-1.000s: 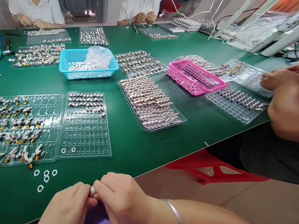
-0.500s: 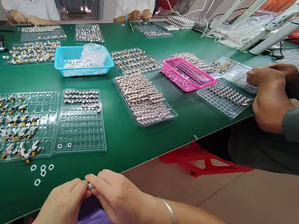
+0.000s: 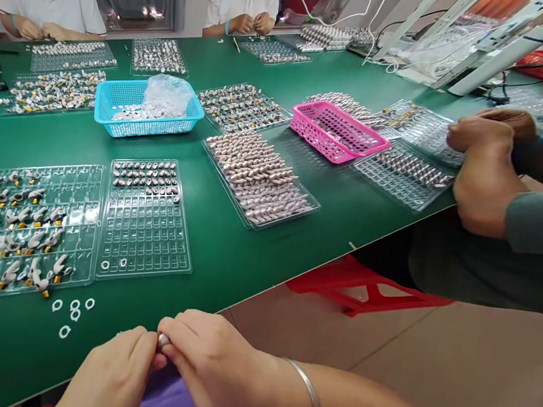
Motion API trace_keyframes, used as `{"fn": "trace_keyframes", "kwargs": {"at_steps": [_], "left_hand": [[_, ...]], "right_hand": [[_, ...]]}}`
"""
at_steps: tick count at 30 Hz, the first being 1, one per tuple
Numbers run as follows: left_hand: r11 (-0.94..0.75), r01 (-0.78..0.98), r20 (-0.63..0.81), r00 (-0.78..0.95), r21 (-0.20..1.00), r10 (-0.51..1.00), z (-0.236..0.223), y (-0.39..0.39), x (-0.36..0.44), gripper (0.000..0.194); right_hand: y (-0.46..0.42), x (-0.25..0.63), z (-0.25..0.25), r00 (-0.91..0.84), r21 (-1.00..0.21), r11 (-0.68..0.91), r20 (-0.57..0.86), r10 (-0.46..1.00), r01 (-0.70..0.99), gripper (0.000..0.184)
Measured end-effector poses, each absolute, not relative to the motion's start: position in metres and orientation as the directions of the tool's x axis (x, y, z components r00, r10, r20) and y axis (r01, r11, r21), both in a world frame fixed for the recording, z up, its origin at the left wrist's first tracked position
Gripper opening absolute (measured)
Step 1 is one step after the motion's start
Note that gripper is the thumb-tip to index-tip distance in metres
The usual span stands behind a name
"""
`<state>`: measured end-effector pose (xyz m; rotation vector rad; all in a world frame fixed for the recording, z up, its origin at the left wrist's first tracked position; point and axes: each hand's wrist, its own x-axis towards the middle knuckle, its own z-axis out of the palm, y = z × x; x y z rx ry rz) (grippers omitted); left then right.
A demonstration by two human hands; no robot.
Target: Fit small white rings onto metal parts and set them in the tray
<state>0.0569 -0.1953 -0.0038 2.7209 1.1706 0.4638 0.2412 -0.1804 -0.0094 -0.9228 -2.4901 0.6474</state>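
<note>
Just off the table's front edge, my left hand (image 3: pixel 114 370) and my right hand (image 3: pixel 216 364) meet with their fingertips pinched together. Between them shows a small shiny grey earbud part (image 3: pixel 162 341), mostly covered by the fingers. Both hands are closed on it. On the table beyond my left hand lie several white rings (image 3: pixel 75 315). A clear tray (image 3: pixel 146 233) behind them carries rows of small grey and black earbud parts (image 3: pixel 147 176) at its far end and two white rings near its front. To its left, another clear tray (image 3: pixel 84 204) holds white stemmed earbud pieces (image 3: pixel 17 215) with yellow bits.
A blue basket (image 3: pixel 148 127) with a plastic bag and white pieces stands farther back. Stacked parts (image 3: pixel 255 174) fill a middle tray, near a pink basket (image 3: pixel 340 149). A co-worker's hands (image 3: pixel 491 147) are at the right; two people sit across. A red stool (image 3: pixel 331 283) stands below the edge.
The view has shifted slightly, so the table's things sit a little farther left. My hands stay together on the earbud part, with a little more of it showing.
</note>
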Motion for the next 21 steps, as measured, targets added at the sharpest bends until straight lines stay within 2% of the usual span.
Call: {"fn": "trace_keyframes", "kwargs": {"at_steps": [2,7,9,11,13,14,16,18,21], "left_hand": [[-0.687,0.676,0.232,0.647,0.267,0.727,-0.002,-0.194,0.057,0.047],[-0.601,0.622,0.186,0.601,0.502,0.777,0.004,-0.19,0.053,0.045],[-0.572,0.618,0.209,0.56,0.54,0.802,0.003,-0.191,0.05,0.04],[-0.549,0.615,0.241,0.513,0.566,0.824,0.0,-0.193,0.047,0.03],[-0.48,0.613,0.27,0.408,0.627,0.872,-0.004,-0.196,0.044,0.017],[-0.434,0.605,0.283,0.334,0.667,0.899,-0.005,-0.198,0.043,0.012],[-0.357,0.569,0.298,0.198,0.741,0.934,-0.008,-0.199,0.042,0.011],[-0.335,0.508,0.286,0.173,0.794,0.942,-0.009,-0.198,0.04,0.017],[-0.32,0.429,0.22,0.267,0.844,0.938,-0.005,-0.194,0.037,0.025]], "right_hand": [[-0.18,0.242,-0.008,-0.703,-0.579,0.662,0.203,0.682,0.475,0.018],[-0.178,0.244,-0.002,-0.671,-0.765,0.543,0.204,0.713,0.345,0.021],[-0.176,0.243,0.0,-0.637,-0.842,0.463,0.2,0.745,0.277,0.02],[-0.174,0.24,0.0,-0.598,-0.926,0.318,0.141,0.789,0.202,0.021],[-0.172,0.235,-0.005,-0.571,-0.997,0.038,-0.005,0.821,0.063,0.026],[-0.171,0.231,-0.009,-0.575,-0.991,-0.129,-0.087,0.813,-0.033,0.031],[-0.17,0.224,-0.019,-0.615,-0.886,-0.402,-0.186,0.766,-0.232,0.044],[-0.169,0.218,-0.028,-0.655,-0.749,-0.556,-0.221,0.723,-0.361,0.05],[-0.169,0.213,-0.034,-0.715,-0.597,-0.686,-0.251,0.652,-0.415,0.049]]}}
